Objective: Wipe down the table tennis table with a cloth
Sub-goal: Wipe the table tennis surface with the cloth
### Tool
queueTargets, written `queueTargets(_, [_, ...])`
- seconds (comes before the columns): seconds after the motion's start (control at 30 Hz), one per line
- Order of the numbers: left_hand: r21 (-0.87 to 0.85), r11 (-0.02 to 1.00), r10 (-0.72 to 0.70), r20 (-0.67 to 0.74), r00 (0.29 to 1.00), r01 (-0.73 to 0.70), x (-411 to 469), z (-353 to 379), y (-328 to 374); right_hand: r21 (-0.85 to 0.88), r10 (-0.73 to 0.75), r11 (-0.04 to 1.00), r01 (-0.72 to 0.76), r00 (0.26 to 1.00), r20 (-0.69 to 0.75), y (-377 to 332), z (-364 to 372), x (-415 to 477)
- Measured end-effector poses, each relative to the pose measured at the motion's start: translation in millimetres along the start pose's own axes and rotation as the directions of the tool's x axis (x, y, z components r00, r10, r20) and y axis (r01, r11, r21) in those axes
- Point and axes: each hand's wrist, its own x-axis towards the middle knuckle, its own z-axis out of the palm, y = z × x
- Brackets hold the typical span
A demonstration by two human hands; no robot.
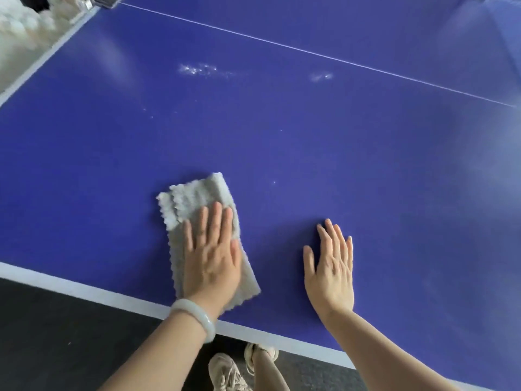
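Observation:
The blue table tennis table (pixel 352 153) fills most of the view. A folded grey cloth (pixel 194 198) lies on it close to the near white edge line. My left hand (pixel 210 255) presses flat on the cloth with straight fingers; a pale bangle circles that wrist. My right hand (pixel 331 269) rests flat on the bare blue surface, to the right of the cloth and apart from it, fingers straight. White smudges (pixel 197 69) and a smaller white smudge (pixel 321 77) mark the surface farther out.
A thin white centre line (pixel 310 52) crosses the table diagonally at the far side. The net clamp (pixel 105 0) shows at the top left corner. Dark floor (pixel 56 334) lies below the near edge, with my shoes (pixel 239 368) under it.

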Motion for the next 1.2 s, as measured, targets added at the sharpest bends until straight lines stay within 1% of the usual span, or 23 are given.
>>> queueTargets(0.03, [-0.022,0.982,0.187,0.044,0.981,-0.186,-17.4,4.2,28.2,0.027,-0.005,1.0,0.005,1.0,0.0,0.1,-1.2,-0.1])
queueTargets(0.07, [-0.038,0.934,0.356,0.087,0.93,-0.354,-29.9,8.7,52.9,0.067,-0.003,0.998,0.003,1.0,0.001,0.6,-2.1,-0.4])
queueTargets(0.1, [-0.031,0.875,0.483,0.139,0.865,-0.484,-34.8,12.1,73.4,0.119,0.01,0.993,-0.01,1.0,0.001,1.3,-3.2,-0.9])
queueTargets(0.13, [-0.006,0.817,0.567,0.201,0.799,-0.577,-31.8,14.5,88.8,0.18,0.033,0.983,-0.032,0.999,-0.002,1.6,-4.1,-1.2])
queueTargets(0.23, [0.055,0.67,0.697,0.297,0.653,-0.74,5.3,15.3,108.5,0.325,0.104,0.941,-0.093,0.994,-0.016,0.8,-7.5,-0.5])
queueTargets(0.27, [0.071,0.622,0.733,0.298,0.612,-0.779,19.5,14.9,108.8,0.358,0.116,0.929,-0.099,0.993,-0.026,0.8,-8.4,-0.3])
queueTargets(0.3, [0.077,0.603,0.747,0.294,0.596,-0.794,33.9,15.5,106.0,0.398,0.129,0.911,-0.104,0.991,-0.036,1.6,-9.1,-0.7])
queueTargets(0.33, [0.078,0.624,0.735,0.279,0.618,-0.778,49.8,16.8,100.0,0.444,0.144,0.889,-0.112,0.989,-0.039,3.2,-9.6,-0.9])
queueTargets(0.37, [0.077,0.687,0.687,0.253,0.681,-0.722,66.9,17.6,90.9,0.478,0.157,0.87,-0.123,0.987,-0.033,5.4,-10.7,-0.8])
queueTargets(0.43, [0.072,0.857,0.495,0.162,0.853,-0.511,99.4,16.8,62.9,0.471,0.146,0.873,-0.126,0.989,-0.007,13.1,-14.4,0.1])
queueTargets(0.47, [0.075,0.916,0.383,0.12,0.916,-0.393,112.0,15.1,46.4,0.397,0.122,0.911,-0.11,0.993,-0.005,18.6,-16.6,1.6])
queueTargets(0.53, [0.087,0.964,0.242,0.104,0.965,-0.251,124.8,9.6,19.9,0.12,0.079,0.99,-0.075,0.997,-0.026,35.6,-19.7,9.7])
queueTargets(0.6, [0.087,0.972,0.208,0.113,0.972,-0.218,124.4,6.7,14.7,-0.049,0.15,0.987,-0.152,0.988,-0.042,58.1,-29.2,29.6])
queueTargets(0.67, [0.074,0.982,0.166,0.113,0.98,-0.175,117.1,5.3,26.4,-0.109,0.239,0.963,-0.247,0.968,-0.077,82.6,-41.2,58.7])
queueTargets(0.73, [0.075,0.983,0.157,0.126,0.98,-0.167,102.4,3.7,43.3,-0.07,0.325,0.941,-0.332,0.941,-0.099,101.1,-51.9,94.3])
queueTargets(0.77, [0.077,0.973,0.207,0.132,0.969,-0.219,90.6,3.3,53.6,-0.01,0.381,0.923,-0.384,0.92,-0.096,104.4,-55.0,110.6])
queueTargets(0.83, [0.048,0.915,0.389,0.154,0.908,-0.4,61.3,6.6,82.2,0.034,0.478,0.878,-0.477,0.874,-0.082,102.6,-51.6,130.1])
queueTargets(0.93, [-0.062,0.782,0.617,0.219,0.756,-0.621,33.2,21.6,140.0,-0.102,0.489,0.862,-0.496,0.868,-0.085,98.8,-41.5,133.6])
queueTargets(1.0, [-0.067,0.707,0.695,0.248,0.675,-0.704,41.6,28.2,172.5,-0.168,0.48,0.857,-0.487,0.873,-0.083,100.1,-40.1,132.3])
queueTargets(1.07, [-0.057,0.658,0.734,0.27,0.623,-0.751,65.0,30.7,185.7,-0.154,0.502,0.847,-0.509,0.861,-0.082,101.8,-39.8,134.9])
queueTargets(1.1, [-0.054,0.647,0.743,0.267,0.613,-0.761,77.9,31.0,184.7,-0.148,0.51,0.844,-0.515,0.857,-0.076,101.9,-40.1,135.7])
queueTargets(1.13, [-0.046,0.664,0.729,0.264,0.632,-0.746,90.8,30.3,179.3,-0.158,0.505,0.846,-0.509,0.861,-0.069,101.5,-39.7,135.2])
queueTargets(1.2, [-0.006,0.777,0.61,0.25,0.752,-0.629,119.1,26.7,160.5,-0.214,0.488,0.845,-0.49,0.87,-0.062,100.9,-37.9,133.4])
